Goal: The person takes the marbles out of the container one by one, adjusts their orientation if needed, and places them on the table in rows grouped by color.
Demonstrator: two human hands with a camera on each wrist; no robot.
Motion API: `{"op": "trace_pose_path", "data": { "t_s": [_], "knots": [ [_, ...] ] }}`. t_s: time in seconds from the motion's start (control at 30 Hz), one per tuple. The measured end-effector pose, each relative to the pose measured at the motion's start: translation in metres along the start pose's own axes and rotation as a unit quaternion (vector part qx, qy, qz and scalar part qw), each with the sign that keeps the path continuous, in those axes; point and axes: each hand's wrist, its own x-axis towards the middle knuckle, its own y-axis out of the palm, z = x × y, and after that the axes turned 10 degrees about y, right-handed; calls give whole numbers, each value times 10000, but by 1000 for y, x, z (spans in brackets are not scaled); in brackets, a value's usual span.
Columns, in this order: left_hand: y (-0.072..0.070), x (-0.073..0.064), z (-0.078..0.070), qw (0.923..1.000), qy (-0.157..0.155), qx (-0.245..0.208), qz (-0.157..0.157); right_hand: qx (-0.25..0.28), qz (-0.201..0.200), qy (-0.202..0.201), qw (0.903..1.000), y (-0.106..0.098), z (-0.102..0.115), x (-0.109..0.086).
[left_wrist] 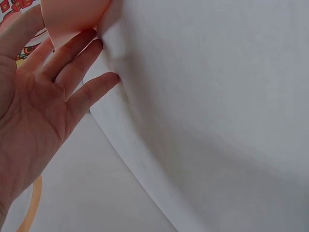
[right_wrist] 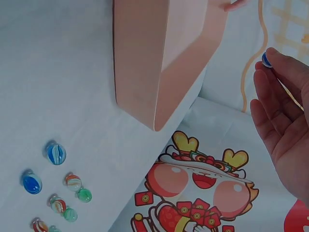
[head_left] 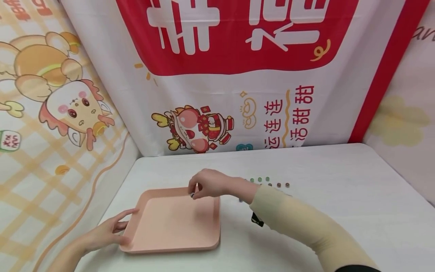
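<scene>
A blue-and-white glass marble [right_wrist: 266, 60] is pinched between thumb and fingertip of my right hand [head_left: 209, 183]. That hand is above the far right part of a shallow pink tray [head_left: 170, 223], with the marble [head_left: 192, 195] over the tray floor. On the tray's left side, my left hand [head_left: 105, 232] grips the rim. In the left wrist view, the left hand's fingers [left_wrist: 77, 67] reach beneath the pink edge [left_wrist: 77, 19]. No marbles show inside the tray.
Several marbles lie right of the tray: green ones [head_left: 267, 179], red-and-white ones [right_wrist: 73, 182] and blue ones [right_wrist: 32, 182]. My right forearm hides part of them. A small black object [head_left: 257, 219] lies beside the forearm. Printed cloths [head_left: 210, 87] stand behind and beside the white table [head_left: 340, 211].
</scene>
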Motion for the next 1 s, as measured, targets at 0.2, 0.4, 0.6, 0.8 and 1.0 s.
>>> {"op": "trace_pose_path", "data": {
  "t_s": [0.2, 0.4, 0.6, 0.8, 1.0],
  "knots": [
    [0, -1, 2, 9994, 300, -158, 105, 273, -164, 160, 9994, -9, -9, -23],
    [-1, -1, 4, 9986, 458, -186, 184, 458, -354, 357, 9977, -14, -26, -47],
    [-2, -1, 6, 9985, 470, -200, 201, 556, -566, 581, 9952, -13, -45, -69],
    [-2, -2, 6, 9988, 404, -231, 166, 758, -807, 763, 9909, -9, -66, -90],
    [-3, -1, 3, 9995, 217, -175, 148, 898, -1256, 795, 9848, 1, -92, -108]
  ]
}}
